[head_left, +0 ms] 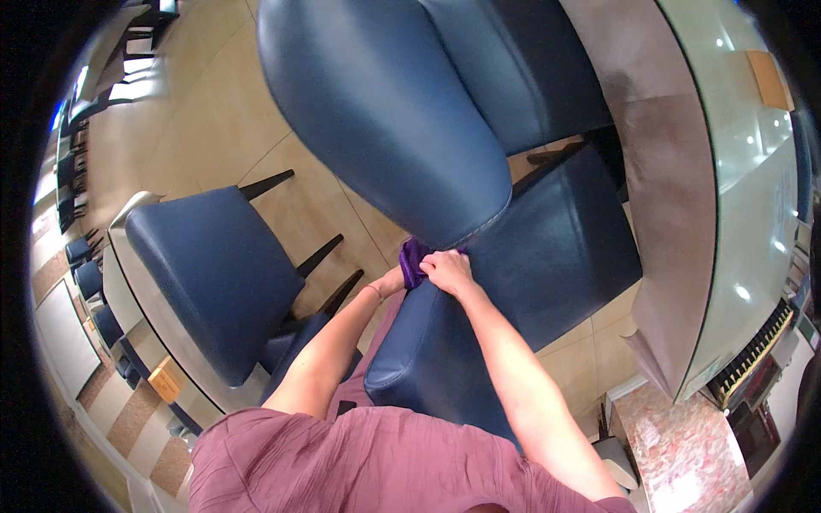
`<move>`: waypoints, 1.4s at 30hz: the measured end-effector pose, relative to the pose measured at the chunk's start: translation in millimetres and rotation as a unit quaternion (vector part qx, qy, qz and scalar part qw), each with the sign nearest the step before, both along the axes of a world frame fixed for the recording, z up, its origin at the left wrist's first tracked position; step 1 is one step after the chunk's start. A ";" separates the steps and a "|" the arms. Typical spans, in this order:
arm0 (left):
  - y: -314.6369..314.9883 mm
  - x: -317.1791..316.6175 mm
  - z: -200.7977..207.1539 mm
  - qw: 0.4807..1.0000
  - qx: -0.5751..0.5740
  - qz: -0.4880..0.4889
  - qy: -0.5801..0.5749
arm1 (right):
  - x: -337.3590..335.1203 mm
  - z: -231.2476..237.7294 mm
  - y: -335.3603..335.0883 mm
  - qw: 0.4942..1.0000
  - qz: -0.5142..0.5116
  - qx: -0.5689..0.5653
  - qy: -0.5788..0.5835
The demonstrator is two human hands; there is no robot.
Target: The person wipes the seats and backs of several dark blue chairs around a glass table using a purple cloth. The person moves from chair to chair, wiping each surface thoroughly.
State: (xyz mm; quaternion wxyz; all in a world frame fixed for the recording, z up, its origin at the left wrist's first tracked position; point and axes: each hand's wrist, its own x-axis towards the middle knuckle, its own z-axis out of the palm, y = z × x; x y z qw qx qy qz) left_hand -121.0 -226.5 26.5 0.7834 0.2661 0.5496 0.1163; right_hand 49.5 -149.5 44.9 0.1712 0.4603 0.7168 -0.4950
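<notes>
Bunched around my left hand [394, 280] is a purple cloth [412, 260], which hides most of its fingers. My right hand [448, 272] is closed beside it, with fingers curled onto the cloth; a bit of purple shows past its far side. Both hands meet at the corner where the tall backrest [385, 111] of a dark blue padded chair joins its seat [436, 359]. The cloth lies against the lower edge of that backrest, near its stitched seam. What the fingertips press on is hidden.
Another blue chair [556, 239] stands close on the right, by a table with a grey cloth [671, 171] hanging down its side. To the left, a blue chair [209, 274] with dark legs stands at another table. Tiled floor [222, 111] shows between them. A marble-patterned surface [680, 445] is at lower right.
</notes>
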 end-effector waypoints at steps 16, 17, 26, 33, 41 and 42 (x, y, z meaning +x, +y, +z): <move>-56.4 -18.4 269.5 0.928 0.326 -0.135 0.117 | 42.1 244.8 -74.1 0.908 -0.268 0.034 0.319; -47.0 -4.5 301.9 0.889 0.372 -0.204 0.172 | 48.5 257.2 -85.1 0.889 -0.311 -0.005 0.336; -57.8 91.9 317.2 0.567 0.594 -0.512 0.253 | 182.0 276.7 -205.2 0.886 -0.423 0.047 0.185; -50.3 147.8 288.0 0.575 0.518 -0.601 0.198 | 201.2 261.5 -284.3 0.873 -0.322 0.366 -0.002; -22.9 138.1 292.6 0.531 0.552 -0.608 0.210 | 185.3 260.5 -258.4 0.836 -0.334 0.434 -0.033; -19.3 138.3 291.1 0.528 0.561 -0.603 0.208 | 184.8 259.7 -255.3 0.830 -0.335 0.444 -0.035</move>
